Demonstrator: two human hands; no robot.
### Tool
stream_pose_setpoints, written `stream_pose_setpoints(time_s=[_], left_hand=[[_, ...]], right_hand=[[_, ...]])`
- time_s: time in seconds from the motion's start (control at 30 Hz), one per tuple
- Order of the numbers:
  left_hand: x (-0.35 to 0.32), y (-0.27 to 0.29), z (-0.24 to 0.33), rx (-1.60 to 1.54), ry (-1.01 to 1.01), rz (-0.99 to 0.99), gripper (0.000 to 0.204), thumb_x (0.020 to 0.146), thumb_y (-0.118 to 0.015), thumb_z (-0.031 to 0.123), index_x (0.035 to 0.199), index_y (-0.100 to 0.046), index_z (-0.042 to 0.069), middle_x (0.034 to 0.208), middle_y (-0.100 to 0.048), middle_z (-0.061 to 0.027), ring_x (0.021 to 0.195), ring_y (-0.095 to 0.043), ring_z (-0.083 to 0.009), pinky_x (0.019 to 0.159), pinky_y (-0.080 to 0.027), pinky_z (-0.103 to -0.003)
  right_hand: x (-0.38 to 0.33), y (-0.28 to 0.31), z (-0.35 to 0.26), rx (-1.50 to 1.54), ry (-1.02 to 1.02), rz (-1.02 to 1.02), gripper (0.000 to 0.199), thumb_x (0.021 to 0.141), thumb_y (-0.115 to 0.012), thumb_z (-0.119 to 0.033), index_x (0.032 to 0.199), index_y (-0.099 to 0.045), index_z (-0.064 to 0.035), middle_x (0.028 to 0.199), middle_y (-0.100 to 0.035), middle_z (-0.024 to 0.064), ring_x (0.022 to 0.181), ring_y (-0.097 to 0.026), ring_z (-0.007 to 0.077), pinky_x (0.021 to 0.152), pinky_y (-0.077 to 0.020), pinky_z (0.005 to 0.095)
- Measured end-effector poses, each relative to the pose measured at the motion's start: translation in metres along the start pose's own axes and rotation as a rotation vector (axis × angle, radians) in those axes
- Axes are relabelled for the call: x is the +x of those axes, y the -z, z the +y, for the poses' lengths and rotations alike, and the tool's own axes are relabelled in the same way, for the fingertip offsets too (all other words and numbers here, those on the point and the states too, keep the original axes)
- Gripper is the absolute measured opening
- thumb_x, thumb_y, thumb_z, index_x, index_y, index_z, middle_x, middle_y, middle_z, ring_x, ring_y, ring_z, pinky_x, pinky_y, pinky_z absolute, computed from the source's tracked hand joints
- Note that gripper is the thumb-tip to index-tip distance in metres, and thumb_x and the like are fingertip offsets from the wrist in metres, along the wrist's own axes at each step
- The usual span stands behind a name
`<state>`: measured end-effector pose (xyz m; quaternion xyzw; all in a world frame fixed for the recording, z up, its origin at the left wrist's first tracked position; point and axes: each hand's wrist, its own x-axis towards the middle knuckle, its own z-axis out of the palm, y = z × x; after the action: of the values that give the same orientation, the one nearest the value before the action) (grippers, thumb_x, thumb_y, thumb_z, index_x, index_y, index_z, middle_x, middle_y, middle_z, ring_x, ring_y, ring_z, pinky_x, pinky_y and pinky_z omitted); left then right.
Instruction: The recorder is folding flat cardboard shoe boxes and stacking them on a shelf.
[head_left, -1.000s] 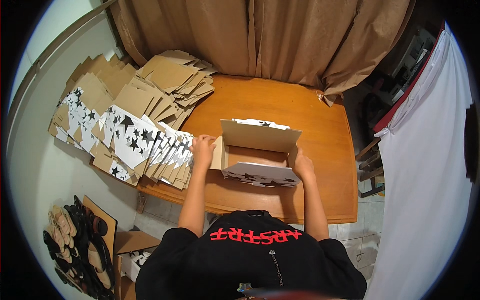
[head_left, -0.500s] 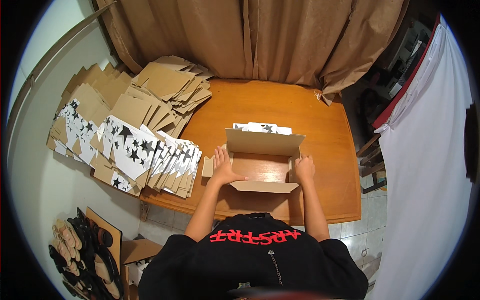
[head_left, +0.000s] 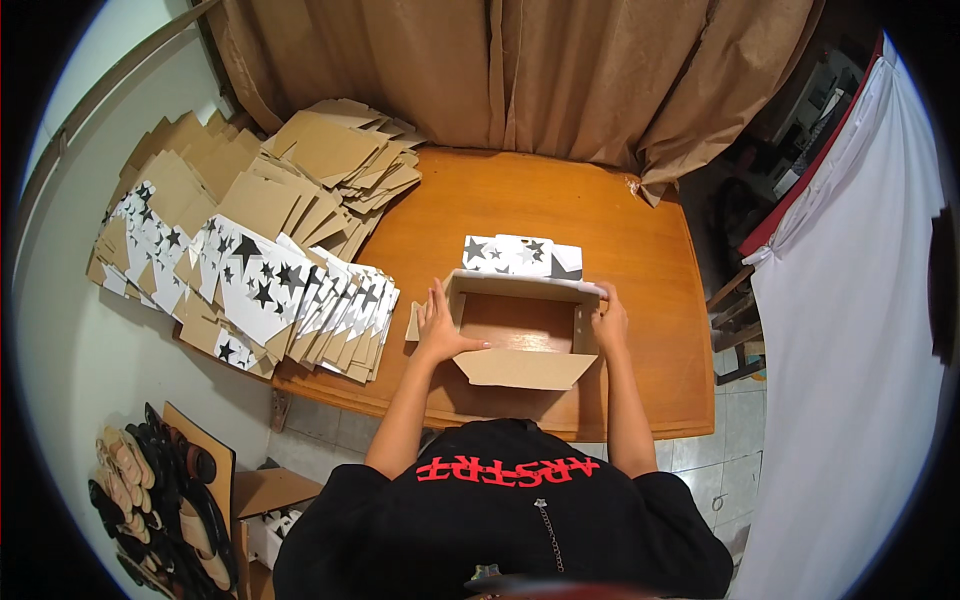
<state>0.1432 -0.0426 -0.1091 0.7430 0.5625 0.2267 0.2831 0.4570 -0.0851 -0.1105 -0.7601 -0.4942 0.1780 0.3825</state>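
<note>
— So, hands where?
— Left hand point(head_left: 438, 330) flat and spread against left wall of open cardboard box point(head_left: 522, 335); right hand point(head_left: 608, 325) clasping right wall.
— Box where?
— Near middle of wooden table point(head_left: 520, 215), starred flap on far side, right of flat box stacks point(head_left: 250, 240).

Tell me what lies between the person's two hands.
In the head view, the open cardboard box sits between the left hand and right hand, each pressed against one of its sides.
</note>
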Motion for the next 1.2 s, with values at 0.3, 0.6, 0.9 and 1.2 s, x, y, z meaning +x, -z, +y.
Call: stream_pose_setpoints(time_s=[0.3,0.6,0.9,1.2], left_hand=[[-0.003,0.002,0.0,0.258,-0.135,-0.091,0.119,0.052,-0.071,0.064,0.141,-0.02,0.005,0.15,-0.009,-0.0107,0.138,-0.002,-0.0304,0.103,0.003,-0.062],[0.013,0.002,0.029,0.495,0.002,-0.275,0.128,0.047,-0.064,0.075,0.141,-0.017,0.002,0.148,-0.002,-0.0214,0.136,0.008,-0.0368,0.101,0.006,-0.063],[0.001,-0.021,0.042,0.444,-0.172,-0.39,0.15,0.031,-0.071,0.075,0.143,0.0,0.005,0.147,0.011,-0.0222,0.132,0.015,-0.0447,0.096,0.007,-0.068],[-0.002,-0.015,0.052,0.382,-0.225,-0.403,0.128,0.033,-0.071,0.073,0.139,-0.03,0.014,0.146,0.011,-0.0233,0.131,0.018,-0.0472,0.094,0.008,-0.071]], right_hand=[[-0.014,0.028,0.006,-0.299,0.187,-0.236,0.068,0.067,-0.068,-0.027,0.13,-0.045,-0.0205,0.116,-0.054,0.0182,0.105,-0.053,0.0355,0.088,-0.0445,0.0417],[-0.014,0.001,0.051,0.037,0.186,0.2,0.071,0.078,-0.061,-0.034,0.136,-0.031,-0.0052,0.124,-0.044,0.0279,0.115,-0.043,0.0408,0.098,-0.0339,0.0416],[-0.016,0.064,0.075,0.755,-0.356,-0.167,0.049,0.094,-0.037,-0.039,0.109,-0.057,0.0029,0.108,-0.059,0.012,0.096,-0.056,0.0202,0.082,-0.0426,0.031],[-0.003,0.009,0.016,0.362,0.206,-0.125,0.048,0.072,-0.07,-0.015,0.117,-0.055,-0.0084,0.128,-0.038,0.0185,0.117,-0.04,0.0298,0.096,-0.037,0.0373]])
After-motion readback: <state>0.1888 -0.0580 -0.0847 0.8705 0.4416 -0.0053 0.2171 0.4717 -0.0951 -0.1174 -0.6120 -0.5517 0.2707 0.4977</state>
